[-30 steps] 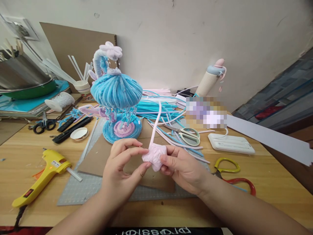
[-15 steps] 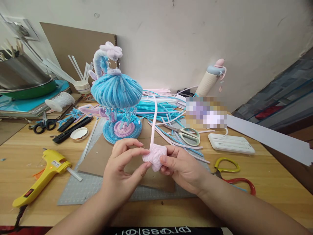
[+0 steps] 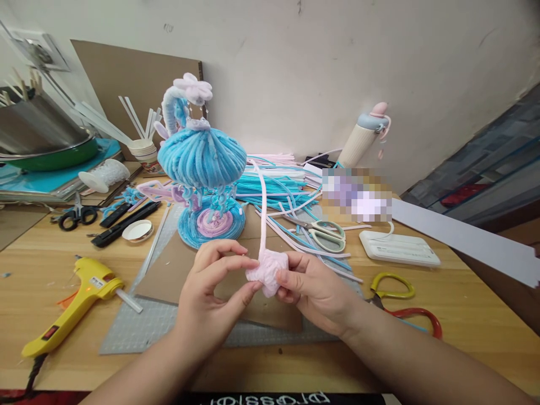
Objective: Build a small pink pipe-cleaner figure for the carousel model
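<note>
Between my two hands is a small pale pink star-like piece of fuzzy pipe cleaner [image 3: 270, 271], with one long end of the stem rising from it and bending left at the top. My left hand [image 3: 215, 284] pinches its left point between thumb and index finger. On the right side, my right hand [image 3: 314, 289] grips it with the thumb on the front; the fingers behind are partly hidden. Just behind stands a blue fuzzy lamp-shaped figure [image 3: 202, 157] with a pink flower on top and a round blue and pink base.
A yellow glue gun [image 3: 76, 306] lies at left on the table, near a grey cutting mat [image 3: 122, 332] topped by cardboard [image 3: 164, 278]. Pipe cleaners [image 3: 270, 188], pale-handled scissors [image 3: 327, 233], red-and-yellow scissors [image 3: 405, 304], a white power bank [image 3: 399, 247] and a bottle [image 3: 358, 140] are behind and right.
The free end of the pink stem has tipped to the left and bends more at its top. Both hands keep nearly the same place and hold.
</note>
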A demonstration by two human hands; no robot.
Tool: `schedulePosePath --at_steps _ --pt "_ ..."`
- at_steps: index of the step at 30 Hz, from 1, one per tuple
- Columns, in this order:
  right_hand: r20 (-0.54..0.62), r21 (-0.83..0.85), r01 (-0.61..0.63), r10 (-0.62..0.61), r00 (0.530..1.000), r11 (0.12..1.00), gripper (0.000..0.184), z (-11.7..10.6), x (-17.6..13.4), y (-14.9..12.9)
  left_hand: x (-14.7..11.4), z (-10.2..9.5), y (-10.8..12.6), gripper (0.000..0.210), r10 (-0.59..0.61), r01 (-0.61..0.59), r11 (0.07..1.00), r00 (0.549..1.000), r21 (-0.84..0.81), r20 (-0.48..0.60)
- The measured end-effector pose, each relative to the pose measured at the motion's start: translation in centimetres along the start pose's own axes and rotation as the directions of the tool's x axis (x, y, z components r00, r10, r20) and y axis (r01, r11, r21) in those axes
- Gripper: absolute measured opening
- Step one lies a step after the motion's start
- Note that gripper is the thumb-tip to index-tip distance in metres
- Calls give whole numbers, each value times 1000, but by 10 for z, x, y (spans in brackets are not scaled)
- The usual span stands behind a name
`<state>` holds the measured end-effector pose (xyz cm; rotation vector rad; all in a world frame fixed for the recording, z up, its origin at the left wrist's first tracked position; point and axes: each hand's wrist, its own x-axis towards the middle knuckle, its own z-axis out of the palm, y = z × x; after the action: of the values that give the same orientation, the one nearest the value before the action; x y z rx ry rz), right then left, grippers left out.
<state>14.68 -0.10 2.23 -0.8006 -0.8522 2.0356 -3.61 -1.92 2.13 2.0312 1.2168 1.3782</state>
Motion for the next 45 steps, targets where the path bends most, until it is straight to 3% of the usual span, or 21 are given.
schedulePosePath --at_steps 9,45 --pt "16 12 23 -23 1000 1000 22 1 0 0 -1 3 0 39 18 -18 999 1000 30 1" --pt "15 1 22 -22 1000 1000 23 -2 1 5 -5 4 -5 41 32 -33 997 999 -75 -19"
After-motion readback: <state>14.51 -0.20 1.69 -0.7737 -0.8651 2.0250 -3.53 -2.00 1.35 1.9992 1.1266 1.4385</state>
